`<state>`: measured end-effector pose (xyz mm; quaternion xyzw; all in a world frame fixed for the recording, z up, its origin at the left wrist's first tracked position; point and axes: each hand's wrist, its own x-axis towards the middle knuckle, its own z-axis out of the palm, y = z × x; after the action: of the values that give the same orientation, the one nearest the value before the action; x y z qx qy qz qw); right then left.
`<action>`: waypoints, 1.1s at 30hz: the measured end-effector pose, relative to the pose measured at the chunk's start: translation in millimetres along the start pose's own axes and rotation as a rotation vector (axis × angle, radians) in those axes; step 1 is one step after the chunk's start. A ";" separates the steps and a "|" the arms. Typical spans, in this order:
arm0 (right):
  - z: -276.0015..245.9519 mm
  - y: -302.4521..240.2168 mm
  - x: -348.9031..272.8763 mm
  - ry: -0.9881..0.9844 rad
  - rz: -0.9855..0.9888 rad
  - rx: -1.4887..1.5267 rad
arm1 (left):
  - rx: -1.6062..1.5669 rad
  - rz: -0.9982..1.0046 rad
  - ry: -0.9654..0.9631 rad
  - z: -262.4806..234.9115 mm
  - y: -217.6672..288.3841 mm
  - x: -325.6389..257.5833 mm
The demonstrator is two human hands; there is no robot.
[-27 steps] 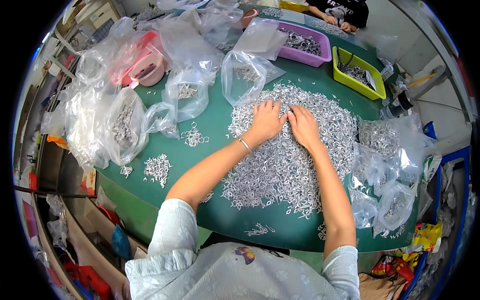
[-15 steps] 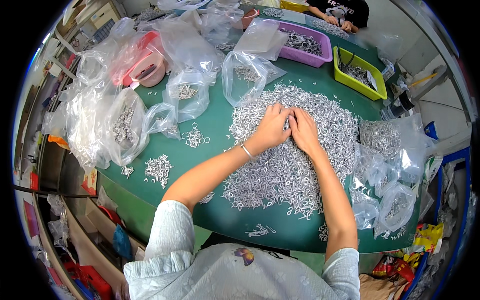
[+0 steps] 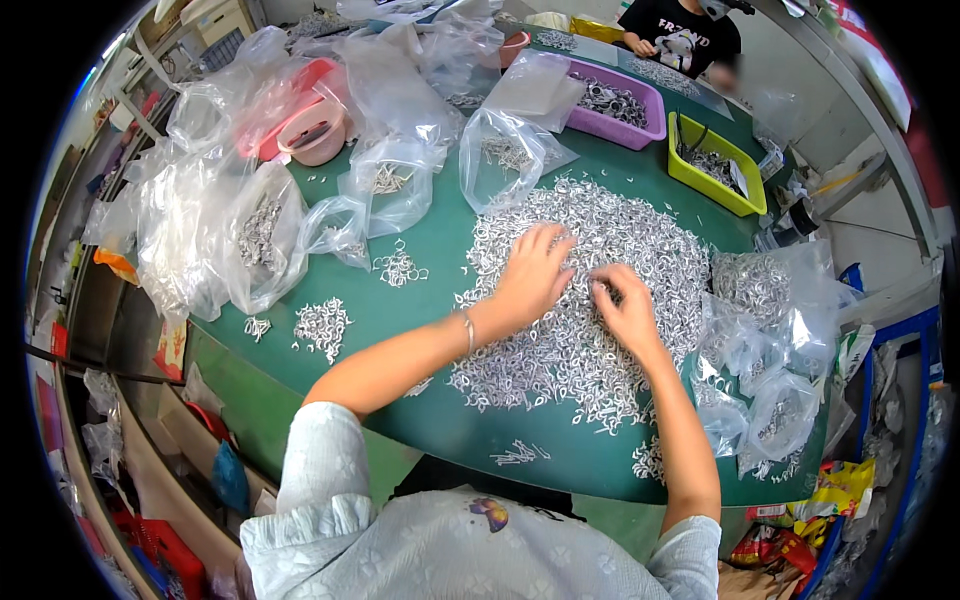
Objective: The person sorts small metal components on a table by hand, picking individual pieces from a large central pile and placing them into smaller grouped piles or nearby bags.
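Note:
A broad heap of small silver-coloured metal hooks or clasps [image 3: 640, 240] covers the middle of the green table. On its centre-left part lies my left hand [image 3: 535, 275], fingers stretched out and thumb apart, touching the pieces. My right hand [image 3: 628, 310] is just to its right, over the heap. Its fingers curl in toward the thumb; anything between the tips is too small to make out. A gap of loose pieces separates the two hands. Small sorted piles of metal parts [image 3: 322, 328] and rings [image 3: 399, 267] sit to the left, with thin pins [image 3: 520, 453] at the near edge.
Clear plastic bags of parts crowd the left [image 3: 262, 235] and right [image 3: 765, 290]. A pink tub [image 3: 312, 135], a purple basket [image 3: 640, 132] and a yellow-green basket [image 3: 725, 190] stand at the back. Across the table sits another person [image 3: 680, 35].
My hands, together at the heap's upper middle before, have come apart. The left stays on the left part; the right has drawn back toward me and slightly right. The view has shifted slightly.

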<state>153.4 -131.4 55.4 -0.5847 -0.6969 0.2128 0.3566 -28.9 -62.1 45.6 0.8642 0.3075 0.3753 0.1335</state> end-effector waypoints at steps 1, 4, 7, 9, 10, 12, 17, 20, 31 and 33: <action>1.7 -2.4 10.0 0.079 -0.064 -0.046 | 0.097 -0.025 0.087 1.7 -3.2 5.2; 21.7 6.7 29.0 0.063 -0.077 -0.176 | 0.315 -0.097 -0.271 22.3 -8.2 -4.1; 32.7 4.3 5.9 0.037 -0.111 -0.311 | 0.209 -0.025 -0.234 20.5 0.5 -19.3; 28.1 -6.5 -8.4 0.022 -0.140 -0.338 | 0.178 0.034 -0.196 13.7 7.2 -27.3; 26.9 -11.2 -14.2 0.013 -0.155 -0.350 | 0.168 0.045 -0.198 10.8 11.0 -31.2; 26.1 -17.5 -22.6 0.032 -0.165 -0.336 | 0.148 0.070 -0.202 3.6 20.3 -37.6; 30.6 -28.7 -45.0 0.060 -0.173 -0.348 | 0.085 0.078 -0.189 -4.4 33.3 -55.2; 34.8 -31.6 -60.0 0.087 -0.164 -0.338 | 0.041 0.096 -0.207 -1.4 40.3 -60.7; 9.4 -22.3 -55.8 0.214 -0.052 -0.223 | 0.023 -0.038 -0.185 -13.8 49.6 -50.2; 19.6 -23.8 -50.8 0.129 -0.066 -0.322 | 0.144 -0.124 -0.197 1.9 40.2 -57.3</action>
<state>126.1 -183.6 46.9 -0.6236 -0.7164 0.0488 0.3092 -40.6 -129.5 30.4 0.8835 0.3720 0.2564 0.1236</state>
